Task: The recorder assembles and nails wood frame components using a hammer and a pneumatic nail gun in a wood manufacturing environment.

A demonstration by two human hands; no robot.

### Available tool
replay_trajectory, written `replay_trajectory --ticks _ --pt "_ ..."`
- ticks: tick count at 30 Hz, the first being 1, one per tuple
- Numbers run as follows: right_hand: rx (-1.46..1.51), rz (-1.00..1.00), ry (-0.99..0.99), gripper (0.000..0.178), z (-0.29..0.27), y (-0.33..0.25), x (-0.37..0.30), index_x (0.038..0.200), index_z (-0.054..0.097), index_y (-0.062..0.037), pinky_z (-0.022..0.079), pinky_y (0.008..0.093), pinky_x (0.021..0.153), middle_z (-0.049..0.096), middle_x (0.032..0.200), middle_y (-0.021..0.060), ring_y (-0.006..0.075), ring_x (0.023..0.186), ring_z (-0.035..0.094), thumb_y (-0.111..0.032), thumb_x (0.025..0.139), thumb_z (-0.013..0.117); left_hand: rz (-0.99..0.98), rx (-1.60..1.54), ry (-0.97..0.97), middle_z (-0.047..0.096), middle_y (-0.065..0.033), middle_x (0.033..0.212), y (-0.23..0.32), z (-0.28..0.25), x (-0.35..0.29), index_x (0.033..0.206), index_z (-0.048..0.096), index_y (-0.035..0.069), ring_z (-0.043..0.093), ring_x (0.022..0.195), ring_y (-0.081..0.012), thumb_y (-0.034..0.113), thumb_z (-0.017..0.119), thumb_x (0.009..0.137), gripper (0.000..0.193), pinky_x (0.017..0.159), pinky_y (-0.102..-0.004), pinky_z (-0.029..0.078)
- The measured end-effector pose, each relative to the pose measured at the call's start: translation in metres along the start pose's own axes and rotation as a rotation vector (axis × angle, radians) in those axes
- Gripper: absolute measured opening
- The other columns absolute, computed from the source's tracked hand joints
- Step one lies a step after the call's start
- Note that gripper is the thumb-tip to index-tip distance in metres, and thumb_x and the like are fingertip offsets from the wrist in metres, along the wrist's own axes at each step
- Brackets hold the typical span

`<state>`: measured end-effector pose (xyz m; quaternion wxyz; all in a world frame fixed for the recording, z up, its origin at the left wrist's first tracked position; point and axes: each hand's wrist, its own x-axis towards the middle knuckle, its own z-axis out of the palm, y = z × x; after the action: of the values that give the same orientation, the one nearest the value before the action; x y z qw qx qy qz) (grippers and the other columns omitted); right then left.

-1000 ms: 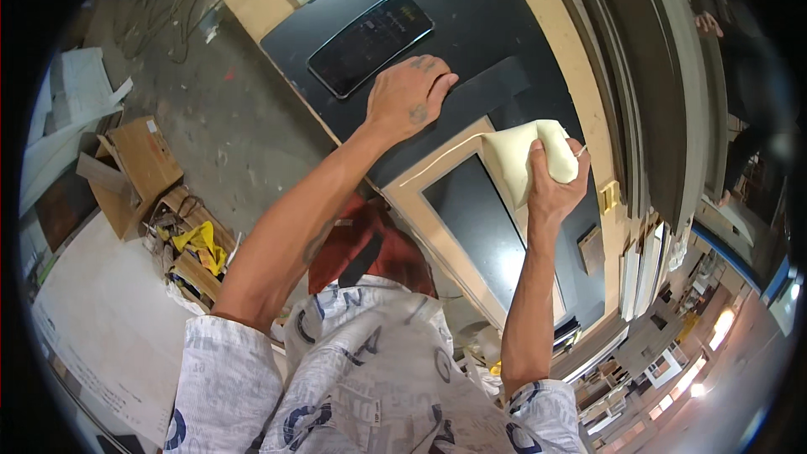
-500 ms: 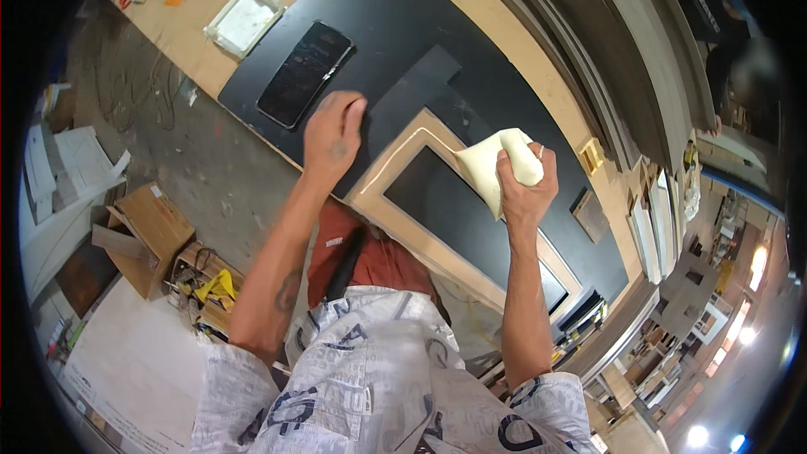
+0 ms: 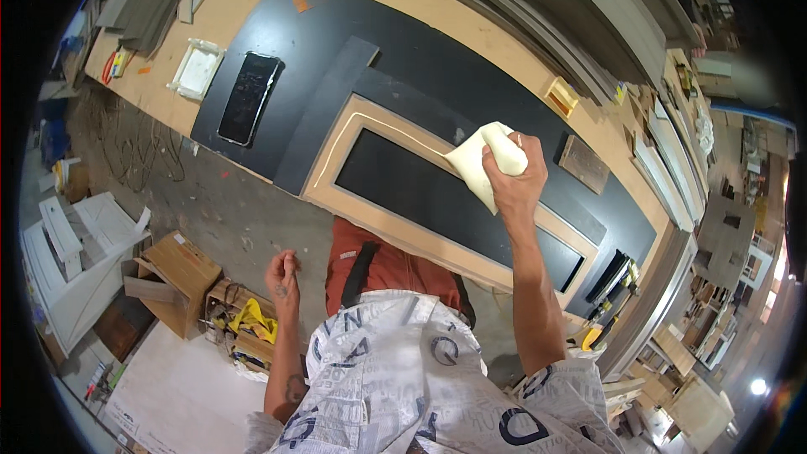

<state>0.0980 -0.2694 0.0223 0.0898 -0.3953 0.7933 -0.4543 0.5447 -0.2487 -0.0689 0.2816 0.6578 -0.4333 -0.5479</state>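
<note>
In my right hand (image 3: 514, 175) is a soft, pale cream bag (image 3: 477, 160), squeezed in the fist with its pointed tip down on a rectangular wood-coloured frame (image 3: 380, 130). A thin cream bead (image 3: 338, 136) runs from that tip along the frame's far side and down its left side. The frame lies on a dark panel, with a black opening in its middle. My left hand (image 3: 282, 276) hangs beside my body, away from the bench, its fingers curled in and nothing seen in them.
A black phone (image 3: 250, 99) lies on the dark panel (image 3: 294, 13), beside a white tray (image 3: 197, 69). A small wooden block (image 3: 583, 165) sits to the right. Long grey boards (image 3: 538, 17) are stacked along the far side. Below left stands a cardboard box (image 3: 178, 273).
My left hand has dropped from above the panel's near edge to beside my body. My right hand still grips the bag, and the bead on the frame looks longer. The view has shifted.
</note>
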Motion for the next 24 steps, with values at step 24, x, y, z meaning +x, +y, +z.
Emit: replay_trajectory --ticks 24 --pt "-0.078 0.074 0.216 0.036 -0.158 0.091 -0.05 0.102 0.066 -0.0001 0.053 0.0364 0.075 0.064 0.096 0.0124 0.0267 0.083 0.065 -0.011 0.071 0.081 -0.441 0.557 -0.469 0.059 0.0005 0.069 -0.099 0.003 -0.074 0.077 0.058 0.007 0.054 0.058 -0.01 0.028 0.058 0.1 0.031 0.057 -0.0286 0.047"
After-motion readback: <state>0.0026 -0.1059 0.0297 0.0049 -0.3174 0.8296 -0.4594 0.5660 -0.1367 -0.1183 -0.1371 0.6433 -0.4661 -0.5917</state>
